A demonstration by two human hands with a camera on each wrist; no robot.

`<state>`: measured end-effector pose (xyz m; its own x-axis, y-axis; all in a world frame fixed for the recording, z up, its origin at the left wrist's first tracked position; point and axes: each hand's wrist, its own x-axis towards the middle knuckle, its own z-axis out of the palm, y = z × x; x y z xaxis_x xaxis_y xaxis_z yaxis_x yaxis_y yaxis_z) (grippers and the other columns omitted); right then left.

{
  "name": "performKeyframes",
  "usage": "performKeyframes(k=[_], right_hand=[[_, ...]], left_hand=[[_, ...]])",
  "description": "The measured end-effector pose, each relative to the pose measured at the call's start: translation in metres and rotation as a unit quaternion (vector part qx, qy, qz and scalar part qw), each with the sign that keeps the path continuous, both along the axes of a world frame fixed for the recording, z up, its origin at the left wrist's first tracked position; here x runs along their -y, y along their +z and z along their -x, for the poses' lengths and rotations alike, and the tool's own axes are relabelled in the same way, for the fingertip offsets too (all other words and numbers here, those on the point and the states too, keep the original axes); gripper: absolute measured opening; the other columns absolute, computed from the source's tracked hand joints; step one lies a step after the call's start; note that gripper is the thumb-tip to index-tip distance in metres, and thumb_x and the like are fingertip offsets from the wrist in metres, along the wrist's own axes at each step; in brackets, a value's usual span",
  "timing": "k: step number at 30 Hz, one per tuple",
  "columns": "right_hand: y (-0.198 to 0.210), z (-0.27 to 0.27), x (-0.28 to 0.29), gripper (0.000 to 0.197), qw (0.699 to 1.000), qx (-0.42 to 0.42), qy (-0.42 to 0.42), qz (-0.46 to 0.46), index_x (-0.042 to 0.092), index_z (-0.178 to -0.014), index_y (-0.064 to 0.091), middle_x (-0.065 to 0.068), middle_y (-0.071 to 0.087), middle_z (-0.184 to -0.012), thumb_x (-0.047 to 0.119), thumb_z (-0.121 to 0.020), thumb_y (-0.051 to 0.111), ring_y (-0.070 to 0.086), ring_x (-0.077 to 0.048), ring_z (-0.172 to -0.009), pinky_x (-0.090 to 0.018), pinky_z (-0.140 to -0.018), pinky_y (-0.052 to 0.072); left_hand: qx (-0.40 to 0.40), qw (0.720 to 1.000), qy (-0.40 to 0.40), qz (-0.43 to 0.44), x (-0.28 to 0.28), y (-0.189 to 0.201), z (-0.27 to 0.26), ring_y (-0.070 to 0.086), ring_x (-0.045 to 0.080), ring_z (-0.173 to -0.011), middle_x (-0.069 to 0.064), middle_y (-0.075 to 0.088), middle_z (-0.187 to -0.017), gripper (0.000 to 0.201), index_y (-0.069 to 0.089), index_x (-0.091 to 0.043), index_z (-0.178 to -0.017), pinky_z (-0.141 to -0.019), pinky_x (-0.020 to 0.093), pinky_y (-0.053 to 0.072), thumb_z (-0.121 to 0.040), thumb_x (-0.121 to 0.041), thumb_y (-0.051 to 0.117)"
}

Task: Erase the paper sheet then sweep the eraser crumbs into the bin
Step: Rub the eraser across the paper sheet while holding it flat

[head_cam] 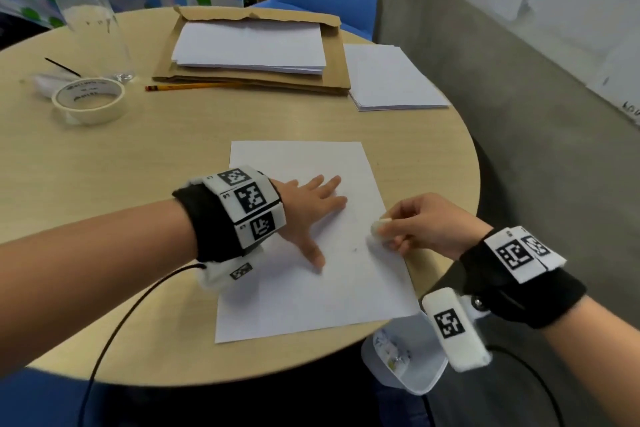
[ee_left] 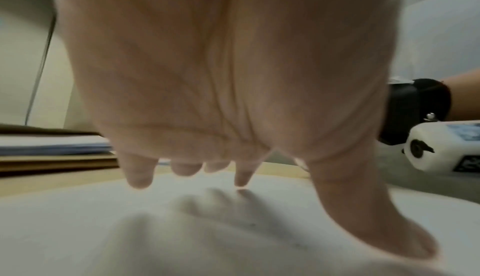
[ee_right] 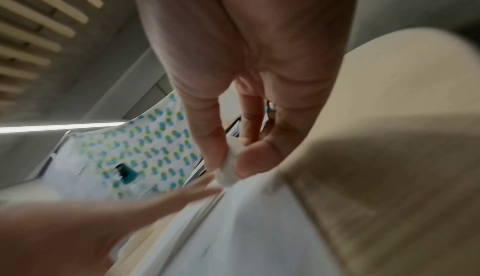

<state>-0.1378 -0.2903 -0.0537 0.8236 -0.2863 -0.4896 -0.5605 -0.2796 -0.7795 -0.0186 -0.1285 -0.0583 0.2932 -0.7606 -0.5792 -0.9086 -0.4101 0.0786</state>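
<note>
1. Tape roll (head_cam: 88, 100): print on the inner core, too blurred to read.
2. Left wristband (head_cam: 246, 207): black-and-white square code markers; small characters beside them, not legible.
3. Right wristband (head_cam: 523, 253): same kind of code markers, no readable text.
4. Wall sheet (head_cam: 620, 87): dark scrawl at the lower edge, unreadable.

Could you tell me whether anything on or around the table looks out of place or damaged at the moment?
Little stands out. The brown envelope under the paper stack has a ragged, torn top edge. The paper sheet lies slightly askew, its near right corner overhanging the table edge above the bin.
</note>
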Motion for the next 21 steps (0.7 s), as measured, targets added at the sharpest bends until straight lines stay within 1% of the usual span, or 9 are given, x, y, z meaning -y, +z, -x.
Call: performKeyframes(k=[2,4,6,9,11,12,15,17,21], right_hand=[[-0.003,-0.003,-0.013,0.008,0.999,-0.005,0.046,0.009,0.002,-0.079,0.066,-0.003,0.063,-0.062,0.004,-0.076,0.073,0.058,-0.007,-0.047,-0.016,-0.048,0.048],[-0.005,-0.005,-0.027,0.008,0.994,-0.028,0.101,0.036,0.005,-0.073,0.067,0.001,0.063,-0.057,0.004,-0.073,0.075,0.058,-0.007,-0.048,-0.016,-0.049,0.048],[-0.005,-0.011,-0.028,0.008,0.989,-0.046,0.122,0.071,0.005,-0.071,0.07,0.001,0.064,-0.056,0.007,-0.07,0.077,0.059,-0.009,-0.051,-0.018,-0.051,0.049],[-0.003,-0.024,-0.011,0.019,0.99,-0.028,0.06,0.125,-0.001,-0.079,0.072,-0.003,0.065,-0.057,0.012,-0.068,0.08,0.058,-0.011,-0.052,-0.021,-0.058,0.05],[-0.004,-0.026,-0.007,0.017,0.991,-0.008,0.02,0.129,-0.001,-0.077,0.071,-0.003,0.063,-0.053,0.011,-0.07,0.079,0.057,-0.011,-0.049,-0.022,-0.058,0.05],[-0.006,-0.023,-0.01,0.013,0.992,-0.006,0.019,0.127,0.0,-0.073,0.07,-0.002,0.062,-0.051,0.011,-0.071,0.078,0.056,-0.01,-0.046,-0.022,-0.056,0.049],[-0.009,-0.005,-0.032,0.013,0.989,-0.046,0.097,0.099,0.005,-0.065,0.068,0.002,0.061,-0.047,0.012,-0.072,0.075,0.054,-0.007,-0.041,-0.019,-0.049,0.046],[-0.007,-0.003,-0.035,0.013,0.987,-0.065,0.113,0.093,0.006,-0.063,0.069,0.002,0.06,-0.047,0.013,-0.071,0.076,0.054,-0.008,-0.042,-0.018,-0.048,0.046],[-0.003,-0.026,-0.013,0.012,0.993,-0.018,-0.007,0.114,0.005,-0.065,0.067,0.0,0.059,-0.044,0.008,-0.07,0.077,0.056,-0.014,-0.047,-0.024,-0.053,0.047]], left_hand=[[-0.001,1.0,-0.002,0.026,0.012,-0.002,0.005,-0.017,0.022,-0.146,0.004,-0.023,-0.156,0.117,-0.013,-0.016,-0.149,-0.118,0.045,0.001,-0.074,-0.057,0.066],[0.003,1.0,-0.013,0.018,0.018,-0.005,0.007,-0.014,0.023,-0.146,0.004,-0.022,-0.157,0.122,-0.015,-0.015,-0.149,-0.118,0.045,0.002,-0.072,-0.057,0.069],[-0.003,1.0,-0.015,0.006,0.02,-0.008,0.007,-0.012,0.023,-0.147,0.004,-0.022,-0.157,0.124,-0.017,-0.014,-0.148,-0.118,0.046,0.005,-0.071,-0.057,0.07],[-0.015,1.0,-0.014,0.009,0.019,-0.009,0.005,-0.011,0.024,-0.147,0.003,-0.022,-0.157,0.124,-0.018,-0.015,-0.148,-0.118,0.047,0.007,-0.071,-0.055,0.071],[-0.014,1.0,-0.013,0.011,0.019,-0.01,0.005,-0.012,0.023,-0.147,0.003,-0.022,-0.157,0.124,-0.018,-0.016,-0.148,-0.118,0.047,0.006,-0.071,-0.055,0.071],[-0.012,1.0,-0.013,0.012,0.019,-0.011,0.005,-0.012,0.023,-0.147,0.002,-0.022,-0.157,0.124,-0.018,-0.016,-0.148,-0.118,0.047,0.006,-0.071,-0.056,0.07],[-0.016,1.0,-0.008,0.013,0.019,-0.012,0.004,-0.013,0.021,-0.146,0.002,-0.024,-0.156,0.125,-0.02,-0.017,-0.148,-0.118,0.046,0.003,-0.07,-0.058,0.069],[-0.017,1.0,-0.008,0.012,0.019,-0.013,0.003,-0.014,0.021,-0.146,0.001,-0.024,-0.156,0.125,-0.02,-0.017,-0.147,-0.118,0.045,0.002,-0.07,-0.058,0.069],[-0.019,1.0,-0.007,0.017,0.018,-0.012,0.004,-0.013,0.021,-0.146,0.0,-0.023,-0.156,0.124,-0.019,-0.018,-0.148,-0.118,0.046,0.003,-0.071,-0.056,0.07]])
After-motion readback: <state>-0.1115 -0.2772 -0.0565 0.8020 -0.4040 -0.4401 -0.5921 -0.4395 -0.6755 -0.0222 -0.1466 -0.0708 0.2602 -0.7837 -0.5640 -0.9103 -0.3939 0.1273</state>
